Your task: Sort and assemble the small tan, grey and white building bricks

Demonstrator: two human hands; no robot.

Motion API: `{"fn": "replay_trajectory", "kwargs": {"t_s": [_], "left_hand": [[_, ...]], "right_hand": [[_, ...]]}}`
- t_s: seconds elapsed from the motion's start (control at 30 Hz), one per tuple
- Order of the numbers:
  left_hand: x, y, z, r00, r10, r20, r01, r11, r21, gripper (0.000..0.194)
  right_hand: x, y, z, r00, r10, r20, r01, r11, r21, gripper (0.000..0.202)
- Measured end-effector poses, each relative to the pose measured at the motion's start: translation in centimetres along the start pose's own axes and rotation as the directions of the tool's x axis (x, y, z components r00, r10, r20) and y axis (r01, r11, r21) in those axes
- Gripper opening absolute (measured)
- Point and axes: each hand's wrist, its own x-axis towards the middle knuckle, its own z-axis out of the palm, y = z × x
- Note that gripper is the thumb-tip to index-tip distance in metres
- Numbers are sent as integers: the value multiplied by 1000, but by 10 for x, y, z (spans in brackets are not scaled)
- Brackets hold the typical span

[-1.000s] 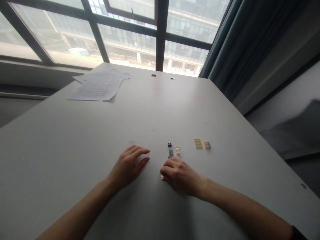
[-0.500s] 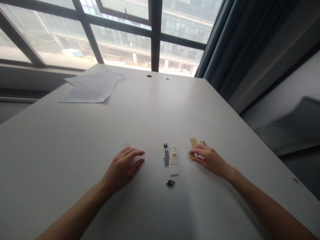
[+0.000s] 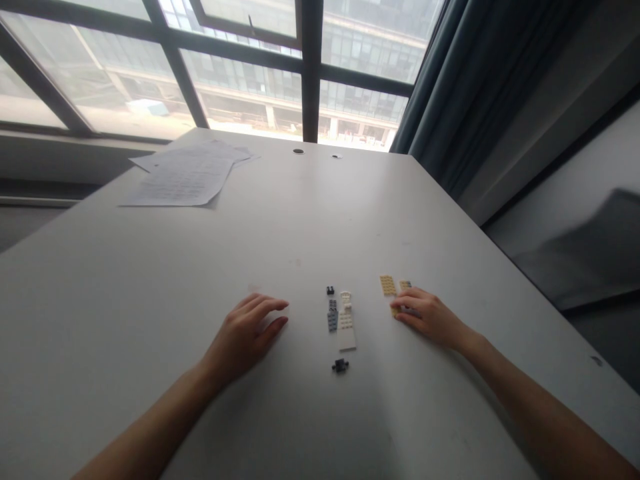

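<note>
My left hand (image 3: pixel 253 330) rests on the white table with its fingers apart and nothing between them. Right of it lie a small black piece (image 3: pixel 331 291), grey studded pieces (image 3: pixel 333 320), white studded pieces (image 3: pixel 346 321) ending in a smooth white part, and a dark piece with side knobs (image 3: pixel 341 365). My right hand (image 3: pixel 423 313) has its thumb and fingertips closed on a small yellow piece (image 3: pixel 395 311), mostly covered by the fingers. A yellow studded plate (image 3: pixel 387 285) lies just beyond it, and another yellow piece (image 3: pixel 405 285) with some blue shows behind the fingers.
Printed papers (image 3: pixel 180 180) lie at the far left of the white table (image 3: pixel 320 227). Two round holes are near its far edge. A window (image 3: pixel 250 87) stands behind the table, and a dark curtain (image 3: pixel 450 87) hangs at the right.
My right hand has moved slightly right with the small yellow piece, away from the yellow plate, which now shows fully. My left hand has barely moved.
</note>
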Motion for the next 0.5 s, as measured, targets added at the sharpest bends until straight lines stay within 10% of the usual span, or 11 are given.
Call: {"fn": "replay_trajectory", "kwargs": {"t_s": [0.27,0.5], "left_hand": [[0,1,-1,1000,-5,1,5,1000,-15,18],[0,0,0,1000,5,3,-5,1000,-21,16]], "right_hand": [[0,-6,-3,996,-50,-76,48,999,-25,21],[2,-56,10,975,-211,-71,210,977,-34,20]]}}
